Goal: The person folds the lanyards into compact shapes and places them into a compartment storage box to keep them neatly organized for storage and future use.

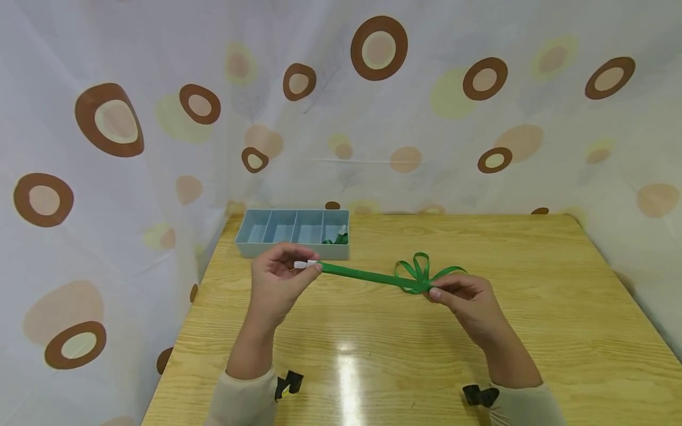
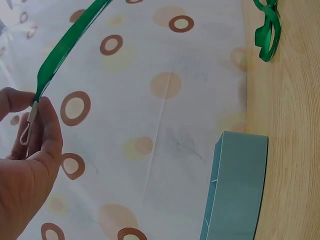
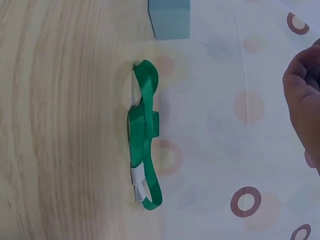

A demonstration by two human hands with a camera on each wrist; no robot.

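Note:
A green lanyard (image 1: 367, 276) is stretched between my two hands above the table, tilted slightly down to the right. At its left end my left hand (image 1: 277, 281) pinches the white plastic fitting (image 2: 33, 112) between thumb and fingers; a small pale loop hangs below it. The right hand (image 1: 466, 302) pinches the strap's other end with thumb and forefinger; in the right wrist view only part of that hand (image 3: 305, 102) shows, at the edge. Behind it, a second green lanyard (image 3: 145, 125) with white fittings lies looped on the table.
A light blue box (image 1: 293, 251) with several compartments stands at the table's back left. In its rightmost compartment lies another green strap (image 1: 338, 238) with a white fitting. A patterned cloth (image 1: 319, 130) hangs behind the wooden table (image 1: 399, 355) and along its sides.

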